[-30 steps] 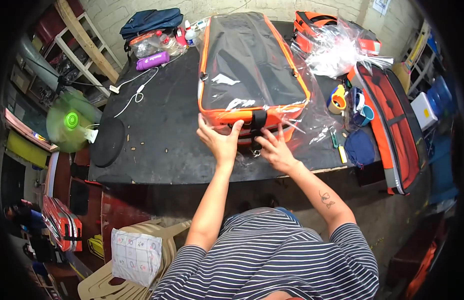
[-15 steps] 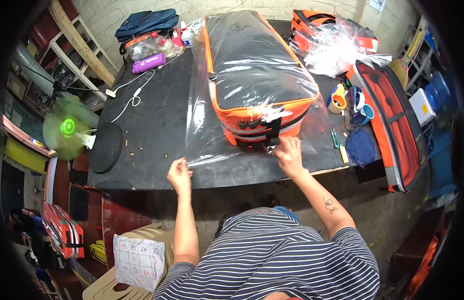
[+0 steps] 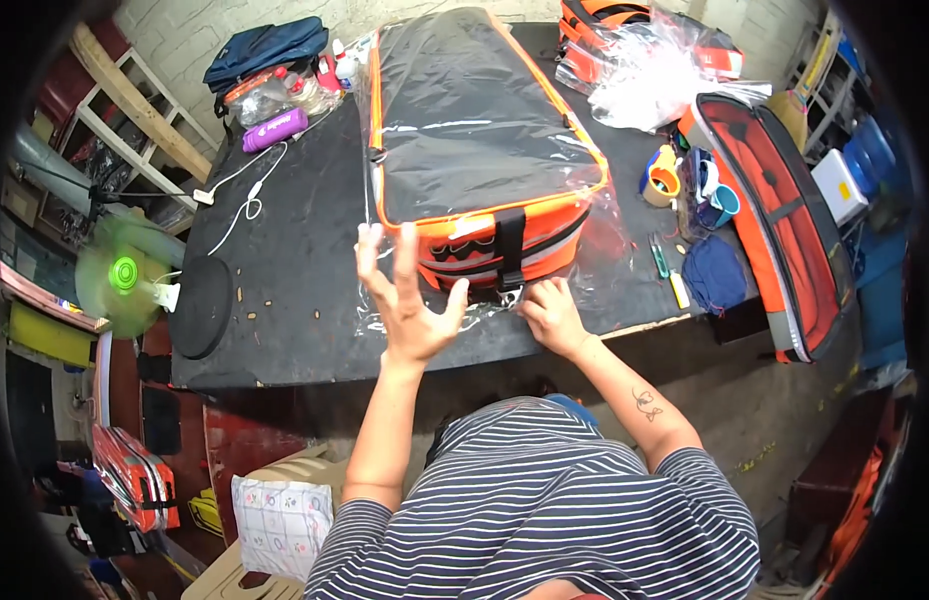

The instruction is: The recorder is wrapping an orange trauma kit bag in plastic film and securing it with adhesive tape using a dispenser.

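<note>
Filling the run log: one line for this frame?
left hand: open, raised before bag | right hand: pressing plastic wrap down at bag front | bag: orange-black, flat on black table

Black worktop (image 3: pixel 294 250) is carrying a long orange-and-black bag (image 3: pixel 474 130) lying in clear plastic wrap (image 3: pixel 604 235). Lying around it: white cable (image 3: pixel 246 195), purple bottle (image 3: pixel 274 130), navy bag (image 3: pixel 266 48), round black disc (image 3: pixel 201 306) at left edge, orange-yellow cup (image 3: pixel 662 180), blue pouch (image 3: pixel 714 275), crumpled plastic (image 3: pixel 652 75).
</note>
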The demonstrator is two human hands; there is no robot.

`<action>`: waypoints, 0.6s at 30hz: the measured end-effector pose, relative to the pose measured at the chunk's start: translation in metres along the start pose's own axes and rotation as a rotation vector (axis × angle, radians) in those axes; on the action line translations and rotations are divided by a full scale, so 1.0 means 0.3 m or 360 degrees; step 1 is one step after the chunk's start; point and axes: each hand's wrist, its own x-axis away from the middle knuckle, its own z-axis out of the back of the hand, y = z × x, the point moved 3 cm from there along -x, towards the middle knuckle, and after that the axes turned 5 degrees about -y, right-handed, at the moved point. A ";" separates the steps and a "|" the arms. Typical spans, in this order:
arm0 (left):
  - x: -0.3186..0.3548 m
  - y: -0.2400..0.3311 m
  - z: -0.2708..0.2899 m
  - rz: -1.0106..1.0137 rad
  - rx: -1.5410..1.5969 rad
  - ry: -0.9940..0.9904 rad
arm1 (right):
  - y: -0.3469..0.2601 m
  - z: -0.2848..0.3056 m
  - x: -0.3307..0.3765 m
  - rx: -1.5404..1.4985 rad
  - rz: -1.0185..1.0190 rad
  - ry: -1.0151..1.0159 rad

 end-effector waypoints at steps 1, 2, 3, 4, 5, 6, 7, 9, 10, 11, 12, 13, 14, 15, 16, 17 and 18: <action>0.001 0.005 -0.011 0.0106 0.0026 0.0125 | 0.012 0.011 -0.006 -0.0182 -0.0075 -0.0027; 0.033 -0.025 -0.032 0.0132 0.0263 0.0397 | 0.026 0.017 -0.008 -0.0365 -0.0149 -0.0051; 0.090 -0.045 -0.059 0.0073 0.0594 0.0742 | 0.040 0.010 0.008 -0.0468 -0.0227 -0.0058; 0.123 -0.021 -0.068 -0.0237 0.0463 0.0669 | 0.068 0.012 0.024 -0.0462 -0.0247 -0.0044; 0.161 0.007 -0.108 -0.0231 0.0573 0.0341 | 0.104 0.012 0.036 -0.0609 -0.0295 -0.0014; 0.170 0.041 -0.147 0.0061 0.0693 0.0062 | 0.133 0.009 0.054 -0.0767 -0.0337 0.0003; 0.196 0.023 -0.188 0.0376 0.0563 -0.0010 | 0.183 0.014 0.062 -0.0903 -0.0581 0.0130; 0.252 -0.110 -0.269 0.0875 0.0529 0.0196 | 0.317 0.001 0.081 -0.0967 -0.1168 0.0443; 0.249 -0.159 -0.295 0.1000 0.0528 0.0319 | 0.374 0.018 0.051 -0.1010 -0.1214 0.0688; 0.255 -0.225 -0.307 0.1048 0.0606 0.0427 | 0.417 0.026 0.034 -0.1016 -0.1376 0.0714; 0.255 -0.277 -0.319 0.1129 0.0910 0.0551 | 0.442 0.036 0.002 -0.1192 -0.1358 0.0797; 0.235 -0.299 -0.338 0.1196 0.1229 0.0667 | 0.478 0.046 -0.024 -0.1357 -0.1339 0.0892; 0.221 -0.303 -0.364 0.1227 0.1437 0.0669 | 0.533 0.037 -0.024 -0.1541 -0.1293 0.0773; 0.209 -0.314 -0.375 0.1251 0.1635 0.0680 | 0.543 0.034 -0.033 -0.1552 -0.1286 0.0773; 0.216 -0.354 -0.386 0.1180 0.1881 0.0601 | 0.555 0.030 -0.032 -0.1314 -0.1495 0.0718; 0.214 -0.378 -0.394 0.1107 0.1797 0.0746 | 0.565 0.028 -0.029 -0.1068 -0.1694 0.0659; 0.209 -0.382 -0.402 0.1248 0.1724 0.0749 | 0.565 0.023 -0.015 -0.1062 -0.1707 0.0663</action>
